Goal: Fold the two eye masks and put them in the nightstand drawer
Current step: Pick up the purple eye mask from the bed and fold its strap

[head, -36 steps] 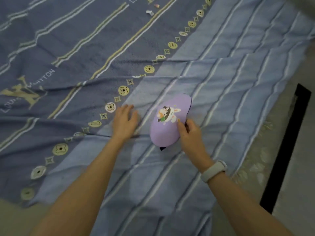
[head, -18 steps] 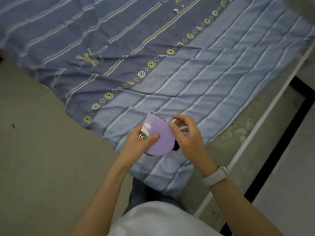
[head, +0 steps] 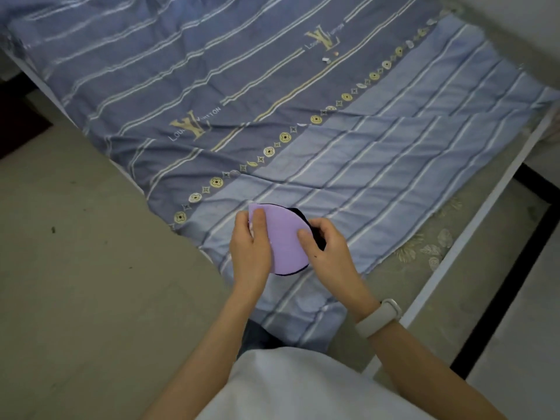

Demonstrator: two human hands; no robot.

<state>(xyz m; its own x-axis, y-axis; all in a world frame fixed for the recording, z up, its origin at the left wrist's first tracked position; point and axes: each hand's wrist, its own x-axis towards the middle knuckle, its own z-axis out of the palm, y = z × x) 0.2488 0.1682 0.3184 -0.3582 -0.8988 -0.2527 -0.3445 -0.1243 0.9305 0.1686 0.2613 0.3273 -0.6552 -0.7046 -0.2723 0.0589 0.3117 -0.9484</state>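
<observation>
**Eye mask held in both hands over the bed corner**

Eye mask [head: 283, 239]: lilac, folded to a rounded half-shape, plain face up. A dark edge shows along its right and lower rim, where a black layer sticks out from under it. Whether that is the mask's own backing or a second mask cannot be told. It is held above the near corner of the bed, not lying flat on it.

Left hand [head: 251, 248]: grasping the mask's left edge, thumb pressed on top near the upper left corner, fingers hidden beneath.

Right hand [head: 328, 251]: grasping the right side, thumb on the lilac face, fingers curled around the dark edge. A pale wristband [head: 378, 317] sits on this wrist.

Bedsheet [head: 378, 165]: blue, striped, with a row of yellow flower marks dividing a darker half from a lighter one; creased, its corner hanging toward the person. Two small bits [head: 329, 57] lie on the darker half, far side, too small to identify.

Floor [head: 75, 283]: grey, to the left of the bed. White shirt [head: 303, 389] at the bottom edge of view.
</observation>
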